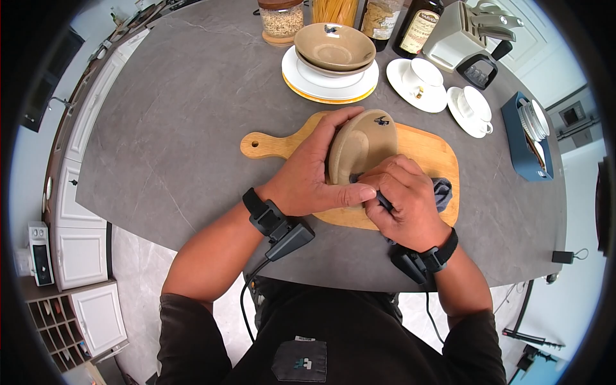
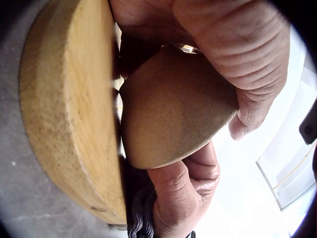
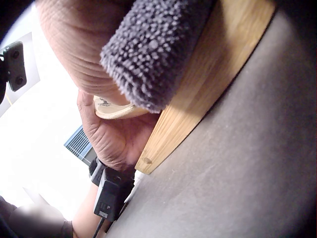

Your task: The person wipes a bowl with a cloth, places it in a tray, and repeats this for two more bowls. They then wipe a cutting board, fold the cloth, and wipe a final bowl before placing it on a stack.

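Observation:
A tan bowl (image 1: 364, 142) with a small dark motif inside is tilted on its side over the wooden board (image 1: 443, 157). The left hand (image 1: 308, 168) grips it, fingers behind the far side and thumb across the near rim. At the bowl's lower right, the right hand (image 1: 405, 199) has its fingers curled round a dark grey cloth (image 1: 443, 192), pressed to the rim and inside. In the left wrist view the bowl's underside (image 2: 173, 109) faces the camera. The fluffy cloth (image 3: 153, 54) hangs out of the right hand (image 3: 79, 49) in the right wrist view.
Behind the board stand stacked plates (image 1: 308, 86) with bowls (image 1: 335, 46) on top. Two white cups on saucers (image 1: 398, 83) are to their right, near a toaster (image 1: 452, 38). Jars and a dark bottle (image 1: 418, 29) line the back; a blue bin (image 1: 523, 151) with dishes stands far right.

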`<state>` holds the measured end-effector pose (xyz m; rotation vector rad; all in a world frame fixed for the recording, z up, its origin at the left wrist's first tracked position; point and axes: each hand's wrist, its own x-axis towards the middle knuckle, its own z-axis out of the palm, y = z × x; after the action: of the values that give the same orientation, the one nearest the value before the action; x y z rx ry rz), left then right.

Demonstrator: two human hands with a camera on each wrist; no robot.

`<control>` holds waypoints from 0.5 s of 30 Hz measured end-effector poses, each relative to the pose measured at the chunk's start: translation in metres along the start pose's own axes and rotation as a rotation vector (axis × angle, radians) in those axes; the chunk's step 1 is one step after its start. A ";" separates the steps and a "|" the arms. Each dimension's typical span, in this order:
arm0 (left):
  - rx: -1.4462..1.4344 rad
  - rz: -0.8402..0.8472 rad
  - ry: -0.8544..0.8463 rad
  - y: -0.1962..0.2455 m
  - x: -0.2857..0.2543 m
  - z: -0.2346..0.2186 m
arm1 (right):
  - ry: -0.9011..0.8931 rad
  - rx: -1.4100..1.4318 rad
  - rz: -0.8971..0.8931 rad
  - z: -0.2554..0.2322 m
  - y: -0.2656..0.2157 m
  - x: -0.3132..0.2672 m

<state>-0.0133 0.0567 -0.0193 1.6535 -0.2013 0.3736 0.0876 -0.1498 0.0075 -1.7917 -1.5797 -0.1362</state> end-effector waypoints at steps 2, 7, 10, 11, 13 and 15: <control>0.003 -0.001 0.000 0.001 0.000 0.000 | 0.005 0.003 -0.001 0.000 0.000 0.000; 0.002 -0.002 -0.005 0.000 0.000 0.000 | -0.002 0.001 -0.002 -0.001 0.000 0.000; 0.000 0.000 -0.007 0.000 0.000 -0.001 | 0.001 -0.001 -0.005 -0.001 -0.001 0.001; 0.000 0.000 -0.007 0.000 0.000 -0.001 | 0.004 -0.002 -0.006 -0.001 -0.001 0.001; 0.008 0.006 -0.009 0.000 0.000 -0.001 | 0.003 0.000 -0.005 -0.001 -0.001 0.000; 0.004 0.008 -0.007 0.000 0.000 -0.001 | 0.002 0.002 -0.005 0.000 0.000 0.000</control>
<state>-0.0131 0.0575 -0.0194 1.6582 -0.2129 0.3741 0.0875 -0.1498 0.0082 -1.7864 -1.5825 -0.1385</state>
